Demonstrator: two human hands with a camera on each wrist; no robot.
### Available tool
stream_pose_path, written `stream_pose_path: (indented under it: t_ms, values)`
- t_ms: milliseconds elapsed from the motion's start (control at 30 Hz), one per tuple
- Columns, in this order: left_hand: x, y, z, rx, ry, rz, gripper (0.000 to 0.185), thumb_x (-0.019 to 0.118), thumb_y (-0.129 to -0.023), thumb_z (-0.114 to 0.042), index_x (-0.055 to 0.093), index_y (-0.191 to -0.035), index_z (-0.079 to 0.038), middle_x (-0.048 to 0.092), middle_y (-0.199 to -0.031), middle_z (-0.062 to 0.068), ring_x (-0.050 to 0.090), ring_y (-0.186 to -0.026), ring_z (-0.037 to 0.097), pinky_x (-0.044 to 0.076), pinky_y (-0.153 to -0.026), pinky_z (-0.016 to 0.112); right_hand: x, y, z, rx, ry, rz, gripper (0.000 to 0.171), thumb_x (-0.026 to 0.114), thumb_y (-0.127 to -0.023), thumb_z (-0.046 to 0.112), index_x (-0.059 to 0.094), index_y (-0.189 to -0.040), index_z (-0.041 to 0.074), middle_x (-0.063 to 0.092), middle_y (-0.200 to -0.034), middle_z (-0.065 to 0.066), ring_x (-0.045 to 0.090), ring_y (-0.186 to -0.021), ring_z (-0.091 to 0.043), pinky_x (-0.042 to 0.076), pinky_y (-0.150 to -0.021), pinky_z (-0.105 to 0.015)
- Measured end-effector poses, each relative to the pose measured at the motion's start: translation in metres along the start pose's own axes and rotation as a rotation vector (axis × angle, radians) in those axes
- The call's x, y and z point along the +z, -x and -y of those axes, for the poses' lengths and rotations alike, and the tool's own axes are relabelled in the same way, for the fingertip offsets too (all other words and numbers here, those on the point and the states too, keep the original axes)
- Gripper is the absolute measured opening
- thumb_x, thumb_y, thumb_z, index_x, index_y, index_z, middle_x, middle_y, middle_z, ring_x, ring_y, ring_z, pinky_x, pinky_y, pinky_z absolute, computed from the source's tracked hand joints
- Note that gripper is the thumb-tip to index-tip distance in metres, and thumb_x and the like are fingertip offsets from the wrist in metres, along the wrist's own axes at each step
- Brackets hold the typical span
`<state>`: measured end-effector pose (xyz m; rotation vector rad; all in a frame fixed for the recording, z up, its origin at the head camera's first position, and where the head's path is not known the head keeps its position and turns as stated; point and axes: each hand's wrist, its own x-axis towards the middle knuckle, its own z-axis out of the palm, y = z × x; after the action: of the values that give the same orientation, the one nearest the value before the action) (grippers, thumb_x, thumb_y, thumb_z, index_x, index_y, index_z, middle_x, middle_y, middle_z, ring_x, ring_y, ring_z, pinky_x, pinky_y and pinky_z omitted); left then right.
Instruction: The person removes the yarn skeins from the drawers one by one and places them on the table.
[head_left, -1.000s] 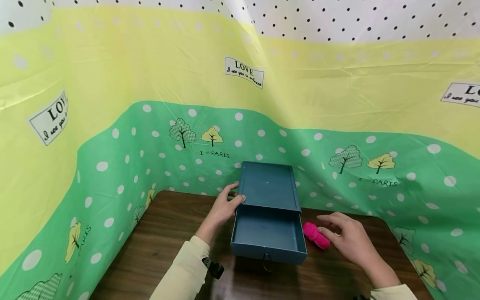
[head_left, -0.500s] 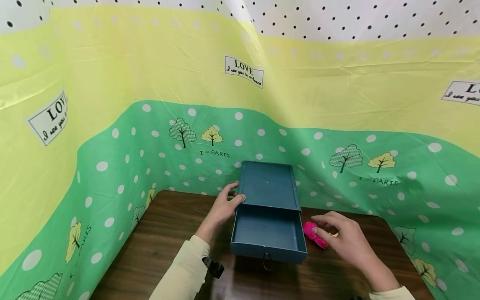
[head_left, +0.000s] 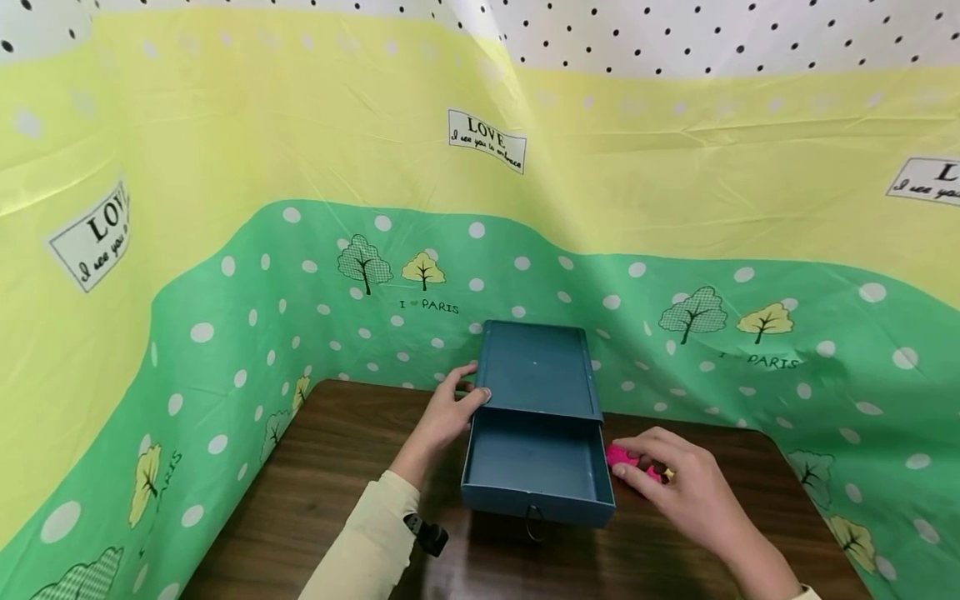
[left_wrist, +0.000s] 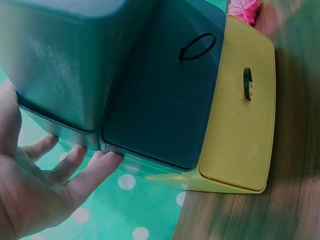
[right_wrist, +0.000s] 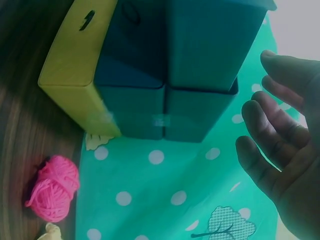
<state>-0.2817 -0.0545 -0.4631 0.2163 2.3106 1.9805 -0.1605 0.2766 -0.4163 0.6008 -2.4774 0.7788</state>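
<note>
"Where?"
"Wooden table (head_left: 337, 475) below; patterned curtain (head_left: 360, 167) behind."
"Hands?"
"Left hand (head_left: 447, 414) grips the drawers (head_left: 536, 375), lower centre. Right hand (head_left: 690, 481), fingers relaxed, partly hides pink yarn (head_left: 619, 456), lower right."

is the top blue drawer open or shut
Open: in the head view, the top blue rectangular plastic drawer juts out beyond the flat blue plastic cabinet top, its inside showing.

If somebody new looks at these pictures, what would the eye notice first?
Probably the bright pink yarn, lying on the brown table to the right of the drawer unit. Next, the pulled-out blue drawer at the top of that unit. Behind hangs a yellow and green sheet printed with trees.
</note>
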Motion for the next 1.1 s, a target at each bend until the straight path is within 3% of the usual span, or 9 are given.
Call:
stream_pose_path:
  t_ms: [467, 900, 1100]
  values:
    - [-0.001, 0.000, -0.003, 0.002, -0.008, 0.003, 0.060, 0.064, -0.100, -0.036, 0.043, -0.155, -0.023, 0.048, -0.134, 0.016, 0.054, -0.114, 0.031, 0.054, -0.077, 0.041, -0.005, 0.001, 0.033, -0.070, -0.086, -0.001, 0.034, 0.088, -0.081, 0.012, 0.076, -0.105, 0.033, 0.066, -0.093, 0.018, 0.052, -0.066, 0.003, 0.043, -0.055, -0.013]
    - [-0.001, 0.001, -0.004, 0.001, -0.008, 0.008, 0.060, 0.064, -0.100, -0.037, 0.044, -0.155, -0.023, 0.048, -0.136, 0.016, 0.054, -0.116, 0.032, 0.055, -0.078, 0.042, 0.003, 0.005, 0.052, -0.142, -0.164, 0.069, 0.035, 0.088, -0.079, 0.012, 0.076, -0.107, 0.030, 0.065, -0.088, 0.020, 0.053, -0.067, 0.006, 0.044, -0.057, -0.010]
    - [-0.001, 0.002, -0.003, 0.001, 0.007, 0.010, 0.061, 0.064, -0.100, -0.037, 0.044, -0.156, -0.023, 0.049, -0.138, 0.017, 0.056, -0.116, 0.032, 0.057, -0.080, 0.045, 0.006, 0.009, 0.064, -0.113, -0.168, 0.120, 0.029, 0.085, -0.084, 0.020, 0.076, -0.109, 0.032, 0.063, -0.087, 0.023, 0.053, -0.066, 0.007, 0.046, -0.055, -0.014]
